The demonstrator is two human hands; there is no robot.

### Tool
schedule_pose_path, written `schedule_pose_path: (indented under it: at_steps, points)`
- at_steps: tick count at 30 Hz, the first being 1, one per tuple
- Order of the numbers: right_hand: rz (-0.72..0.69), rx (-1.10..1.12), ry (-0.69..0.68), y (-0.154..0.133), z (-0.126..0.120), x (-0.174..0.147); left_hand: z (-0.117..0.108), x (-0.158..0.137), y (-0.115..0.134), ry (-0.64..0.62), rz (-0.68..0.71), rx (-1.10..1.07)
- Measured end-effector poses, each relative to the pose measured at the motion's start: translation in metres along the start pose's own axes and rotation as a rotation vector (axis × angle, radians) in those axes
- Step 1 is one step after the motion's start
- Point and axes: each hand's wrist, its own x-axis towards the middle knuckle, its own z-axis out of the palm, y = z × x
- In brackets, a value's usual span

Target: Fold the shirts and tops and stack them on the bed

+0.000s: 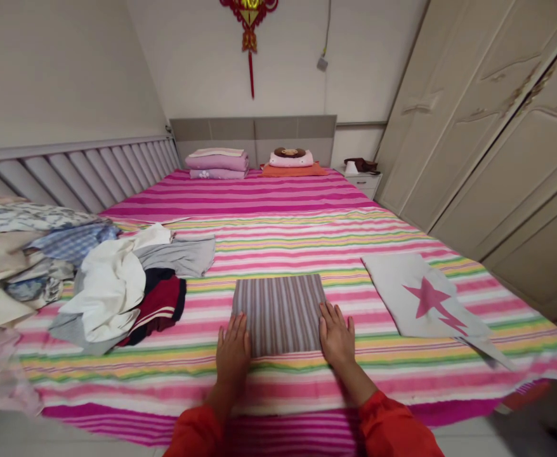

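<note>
A folded grey-brown striped cloth (281, 314) lies flat on the bed as a neat rectangle. My left hand (233, 348) rests at its left edge, fingers stretched forward and lying flat. At the right edge lies my right hand (337, 333), its fingers also extended, the tips touching the cloth's side. Neither hand grips anything. To the right is a folded pale grey garment (397, 292) with a pink star on it, one strip trailing toward the bed's front corner.
Loose clothes heap up on the left: a white garment (111, 285), a dark red and navy one (162, 308), and a blue checked one (76, 241). Folded bedding (216, 162) sits by the headboard (297, 130). A wardrobe (492, 139) stands along the right.
</note>
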Motion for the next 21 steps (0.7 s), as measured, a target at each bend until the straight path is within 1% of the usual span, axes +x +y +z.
schedule_pose_path:
  at_steps: [2,3,5,6,8,10,11,13,15,18,21]
  points:
    - [0.04,0.004,0.027,-0.007,-0.006,0.004,-0.004,0.01,0.007,0.018,-0.076,-0.005]
    - [0.034,0.012,0.05,-0.014,-0.008,0.006,-0.005,0.017,0.015,0.025,-0.085,-0.021]
    - [-0.068,0.051,0.067,-0.034,-0.009,0.009,-0.003,0.034,0.036,0.001,-0.016,-0.09]
    - [-0.146,0.079,0.041,-0.045,-0.008,0.011,0.0,0.043,0.048,-0.041,0.05,-0.132]
    - [-0.274,0.131,-0.073,-0.066,0.0,0.016,0.01,0.061,0.071,-0.165,0.158,-0.19]
    - [-0.306,0.153,-0.17,-0.078,0.01,0.023,0.021,0.076,0.087,-0.267,0.161,-0.177]
    - [-0.3,0.153,-0.189,-0.081,0.015,0.028,0.026,0.083,0.091,-0.288,0.135,-0.15]
    - [-0.288,0.145,-0.177,-0.081,0.023,0.04,0.034,0.095,0.093,-0.276,0.087,-0.083]
    - [-0.285,0.136,-0.152,-0.078,0.028,0.053,0.039,0.105,0.09,-0.251,0.081,-0.026]
    - [-0.262,0.125,-0.138,-0.075,0.029,0.073,0.043,0.117,0.084,-0.241,0.072,0.025]
    - [-0.21,0.115,-0.124,-0.073,0.028,0.09,0.045,0.125,0.082,-0.225,0.037,0.05]
